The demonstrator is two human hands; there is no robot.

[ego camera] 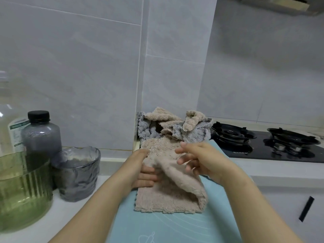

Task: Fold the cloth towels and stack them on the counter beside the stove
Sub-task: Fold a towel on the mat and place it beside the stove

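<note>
Far to the left of the blue mat (157,227), on the white surface (61,213), we see a green ribbed glass jar (22,190). A dark bottle (41,137) with a black cap stands behind it, and a grey glass cup (77,174) stands closer to the mat.

The left hand (142,174) rests at the mat's left side. Its fingers (147,178) lie fairly straight on the beige towel (163,200), their tips hidden under a raised fold. The thumb stretches along the towel's left edge. That towel lies on the mat, partly folded, with its near edge flat.

At the mat's far end, against the tiled wall, sits a loose pile of towels (173,127), beige and grey, none of them folded.

The right hand (201,160) hovers over the mat's right half, above the fold. Its fingers (182,162) are spread, loosely bent and blurred, and we cannot tell whether they hold the cloth.

Right of the mat, a black gas stove (266,146) is set into the surface.
</note>
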